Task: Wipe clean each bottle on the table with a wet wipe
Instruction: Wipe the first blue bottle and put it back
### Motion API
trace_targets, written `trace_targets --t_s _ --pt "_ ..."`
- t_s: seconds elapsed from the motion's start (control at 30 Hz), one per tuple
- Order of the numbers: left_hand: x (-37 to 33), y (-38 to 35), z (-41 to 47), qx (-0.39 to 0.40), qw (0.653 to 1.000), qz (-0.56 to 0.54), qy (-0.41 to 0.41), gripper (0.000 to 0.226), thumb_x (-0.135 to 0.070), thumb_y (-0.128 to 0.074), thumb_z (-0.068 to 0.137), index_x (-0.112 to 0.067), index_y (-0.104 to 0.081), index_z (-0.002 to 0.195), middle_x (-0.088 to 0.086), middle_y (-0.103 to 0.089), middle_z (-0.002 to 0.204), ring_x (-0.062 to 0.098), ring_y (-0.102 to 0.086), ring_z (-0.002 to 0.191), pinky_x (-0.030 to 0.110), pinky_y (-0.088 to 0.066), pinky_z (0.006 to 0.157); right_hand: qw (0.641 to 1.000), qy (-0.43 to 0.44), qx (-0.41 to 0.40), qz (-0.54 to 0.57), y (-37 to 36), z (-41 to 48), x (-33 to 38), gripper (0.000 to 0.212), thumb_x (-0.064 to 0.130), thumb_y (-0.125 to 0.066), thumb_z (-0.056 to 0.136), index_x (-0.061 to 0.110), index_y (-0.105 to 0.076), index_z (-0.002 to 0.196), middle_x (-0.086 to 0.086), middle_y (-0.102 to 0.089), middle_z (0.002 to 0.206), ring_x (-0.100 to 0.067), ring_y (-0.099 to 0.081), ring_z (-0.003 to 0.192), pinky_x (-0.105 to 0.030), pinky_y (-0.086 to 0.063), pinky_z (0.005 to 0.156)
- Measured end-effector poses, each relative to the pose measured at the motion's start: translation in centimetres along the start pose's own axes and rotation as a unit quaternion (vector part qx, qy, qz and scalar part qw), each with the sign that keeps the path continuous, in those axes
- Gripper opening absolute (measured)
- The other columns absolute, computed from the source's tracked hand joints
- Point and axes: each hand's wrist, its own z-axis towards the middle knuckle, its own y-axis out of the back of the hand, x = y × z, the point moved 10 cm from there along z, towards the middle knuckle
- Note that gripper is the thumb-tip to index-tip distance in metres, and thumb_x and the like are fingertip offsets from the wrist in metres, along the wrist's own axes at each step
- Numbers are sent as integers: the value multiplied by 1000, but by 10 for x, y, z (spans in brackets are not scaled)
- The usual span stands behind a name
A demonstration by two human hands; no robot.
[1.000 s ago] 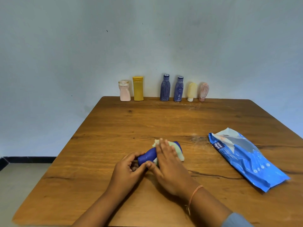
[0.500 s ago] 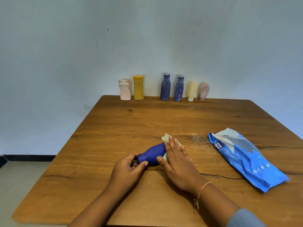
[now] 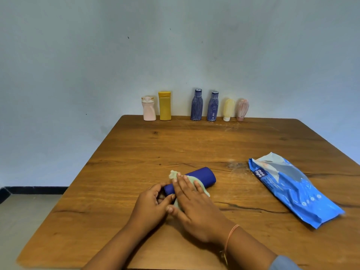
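— Where's the blue bottle (image 3: 202,177)?
— On its side, near-centre of the tabletop (image 3: 194,145). The left hand (image 3: 151,206) grips its left end; the right hand (image 3: 191,203), fingers flat, presses the wet wipe (image 3: 173,174) onto it.
— The wipes packet (image 3: 292,188)?
— Right, apart.

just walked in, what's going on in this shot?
A person is wiping a blue bottle that lies on its side on the wooden table. The left hand grips the bottle's narrow end, while the right hand presses a pale green wet wipe onto its body with flat fingers. A row of six bottles stands at the far edge by the wall. A blue wipes pack lies to the right.
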Motion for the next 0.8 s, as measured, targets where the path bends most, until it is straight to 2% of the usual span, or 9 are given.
trace_targets --t_s 0.1,0.23,0.37,0.43,0.5,0.57,0.63,0.7,0.8 --pt "-2 -1 -1 -3 1000 -9 -6 29 -6 -70 79 -29 -61 95 -6 -67 75 -2 -56 61 10 -45 61 997 -71 -33 16 17 2 -43 101 78 15 66 19 7 148 2 15 156 -4 19 139 -27 13 113" --pt "-12 -5 -5 12 998 46 -50 48 -7 -72 77 -41 -52 104 -8 -60 81 3 -57 65 10 -47 66 991 -127 -14 40 26 -1 -75 76 62 -10 89 16 4 149 0 13 156 -8 15 141 -29 9 115" --pt "-17 -4 -6 2 991 97 -91 52 -7 -72 76 -45 -50 104 -14 -60 100 1 -59 88 9 -47 76 989 -136 -27 48 27 0 -67 80 63 -14 89 13 5 149 -3 14 156 -11 16 141 -28 10 114" --pt "-14 -2 -5 -4 995 73 -72 46 -7 -72 77 -39 -53 104 -10 -64 99 2 -60 84 9 -47 73 992 -114 -35 44 24 1 -50 95 74 -3 77 13 3 149 -3 12 156 -10 16 141 -27 11 113" --pt "-13 -1 -5 -1 997 54 -61 40 -5 -69 79 -37 -55 99 -7 -66 91 7 -61 78 12 -47 67 997 -52 -28 40 17 1 -15 108 78 10 64 13 0 149 -3 9 157 -8 16 141 -25 14 111" --pt "-14 -1 -7 15 998 35 -46 40 -5 -64 82 -39 -55 99 -9 -66 89 3 -62 80 11 -47 67 999 16 -14 29 9 -2 21 104 76 10 67 13 2 149 -1 11 156 -7 20 140 -24 17 111" --pt "-16 -2 -9 29 999 19 -31 40 -8 -61 84 -42 -52 102 -15 -65 94 -2 -62 89 9 -47 73 998 51 -6 26 7 -5 40 92 71 1 76 16 5 148 3 14 155 -3 23 138 -23 17 111" --pt "-15 -3 -9 34 999 13 -22 34 -12 -60 85 -41 -53 101 -12 -67 94 1 -63 88 14 -49 74 998 56 -8 12 11 -6 38 84 68 -1 80 19 6 148 6 14 155 0 23 137 -22 17 111" --pt "-11 -3 -7 21 1000 -18 -11 21 -14 -61 86 -32 -58 96 -6 -68 86 0 -63 78 16 -48 71 999 34 -40 -11 25 -6 14 90 71 8 74 21 4 148 7 10 156 1 21 136 -22 17 110"
